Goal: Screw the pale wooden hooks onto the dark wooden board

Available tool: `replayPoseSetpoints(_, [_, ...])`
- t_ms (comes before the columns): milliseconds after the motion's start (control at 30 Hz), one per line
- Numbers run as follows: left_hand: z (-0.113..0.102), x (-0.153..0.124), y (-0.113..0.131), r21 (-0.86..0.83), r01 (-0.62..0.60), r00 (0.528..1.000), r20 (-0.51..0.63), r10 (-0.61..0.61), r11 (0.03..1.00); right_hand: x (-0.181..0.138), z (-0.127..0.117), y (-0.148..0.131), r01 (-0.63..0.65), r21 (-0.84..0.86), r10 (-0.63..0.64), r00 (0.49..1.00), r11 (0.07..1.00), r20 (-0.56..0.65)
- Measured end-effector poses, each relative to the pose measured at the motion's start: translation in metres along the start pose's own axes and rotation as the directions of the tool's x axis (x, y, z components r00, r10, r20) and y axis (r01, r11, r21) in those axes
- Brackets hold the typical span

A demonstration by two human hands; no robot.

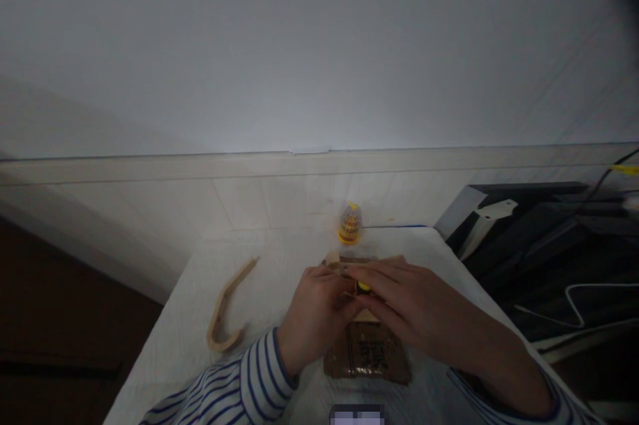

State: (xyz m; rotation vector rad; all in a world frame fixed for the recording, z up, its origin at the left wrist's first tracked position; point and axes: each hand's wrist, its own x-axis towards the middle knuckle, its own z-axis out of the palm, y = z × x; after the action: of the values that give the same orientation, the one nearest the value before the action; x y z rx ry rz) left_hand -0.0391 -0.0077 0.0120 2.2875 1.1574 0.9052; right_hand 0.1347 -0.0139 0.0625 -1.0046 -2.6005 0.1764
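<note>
My left hand (312, 315) and my right hand (399, 302) meet over the middle of a white table (170, 338). Together their closed fingers pinch a small object with a yellow and black end (363, 287), plus a pale wooden piece (333, 258) poking up behind the left fingers. What the small object is I cannot make out. Under the hands lies a flat brown cardboard packet (367, 355) with dark print. Both sleeves are striped blue and white.
A curved wooden U-shaped part (227, 312) lies on the table to the left. A small clear and yellow container (349, 224) stands at the table's far edge by the white wall. Dark equipment and cables (549, 245) sit to the right. The floor on the left is dark.
</note>
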Motion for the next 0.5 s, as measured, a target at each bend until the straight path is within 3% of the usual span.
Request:
replayPoseSetpoints(267, [0.0028,-0.0003,-0.0002,0.007,-0.023,1.000,-0.016,0.023,1.000,0.0021,0.0001,0.0022,-0.011,0.043,0.010,1.000,0.999,0.026])
replayPoseSetpoints(500, [-0.0010,0.0014,-0.0003,-0.043,-0.062,0.995,0.071,0.065,0.997,0.0019,0.0009,0.0007,-0.065,0.004,0.064,0.996,0.998,0.067])
